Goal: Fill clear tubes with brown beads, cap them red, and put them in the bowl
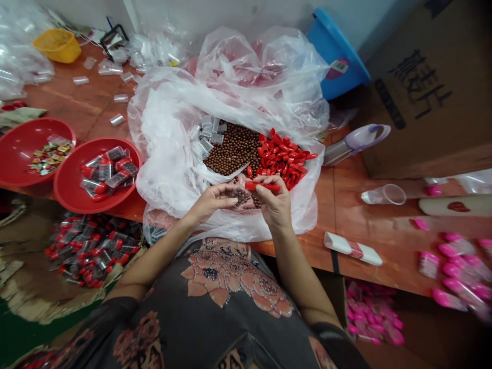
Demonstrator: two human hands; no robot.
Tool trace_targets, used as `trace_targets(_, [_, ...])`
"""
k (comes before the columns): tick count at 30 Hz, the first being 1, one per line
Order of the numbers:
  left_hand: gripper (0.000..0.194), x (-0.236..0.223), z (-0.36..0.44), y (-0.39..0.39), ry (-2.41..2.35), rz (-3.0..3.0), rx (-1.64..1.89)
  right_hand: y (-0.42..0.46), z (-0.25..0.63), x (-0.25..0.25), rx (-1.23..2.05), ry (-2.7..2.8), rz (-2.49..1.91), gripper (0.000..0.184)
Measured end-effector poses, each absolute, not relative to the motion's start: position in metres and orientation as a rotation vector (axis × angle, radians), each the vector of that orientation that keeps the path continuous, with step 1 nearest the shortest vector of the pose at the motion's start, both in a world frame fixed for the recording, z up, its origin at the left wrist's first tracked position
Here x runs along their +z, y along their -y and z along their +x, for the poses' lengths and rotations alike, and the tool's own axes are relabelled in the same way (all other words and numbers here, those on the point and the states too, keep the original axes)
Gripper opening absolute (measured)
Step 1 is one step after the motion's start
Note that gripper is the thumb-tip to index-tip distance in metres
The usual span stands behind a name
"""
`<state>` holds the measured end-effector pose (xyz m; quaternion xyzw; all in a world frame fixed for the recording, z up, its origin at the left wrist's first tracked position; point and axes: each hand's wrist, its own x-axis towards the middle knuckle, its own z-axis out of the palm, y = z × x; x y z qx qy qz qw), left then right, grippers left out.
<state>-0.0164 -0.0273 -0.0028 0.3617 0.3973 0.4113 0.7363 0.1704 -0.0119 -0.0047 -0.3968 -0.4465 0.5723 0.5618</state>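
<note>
My left hand (pixel 212 204) is closed around a small clear plastic container (pixel 241 196) with brown balls inside. Close beside it, my right hand (pixel 274 200) pinches a red plastic cap (pixel 265 186) near the container's open-looking end; whether the two touch I cannot tell. Just beyond both hands, a white plastic bag (pixel 165 123) lies spread open. In it are a heap of brown chocolate-like balls (pixel 234 146), a pile of red caps (pixel 282 156) on the right and several empty clear containers (pixel 210 133) on the left.
Left are a red bowl of filled containers (pixel 61 184) and another red bowl (pixel 11 154) with wrapped pieces. Below them, a box holds many red-capped containers (pixel 96 251). Right are a bottle (pixel 357 142), a cup (pixel 388 195), pink-capped containers (pixel 461 261) and a large carton (pixel 430 118).
</note>
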Motion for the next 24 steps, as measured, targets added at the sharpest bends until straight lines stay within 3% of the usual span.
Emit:
trace_targets(7, [0.043, -0.001, -0.014, 0.028, -0.857, 0.796, 0.931, 0.023, 0.165, -0.019, 1.342, 1.114, -1.056, 0.024])
trace_targets(24, [0.042, 0.008, -0.015, 0.03, -0.904, 0.865, 0.914, 0.019, 0.186, -0.013, 1.168, 1.46, -0.85, 0.026])
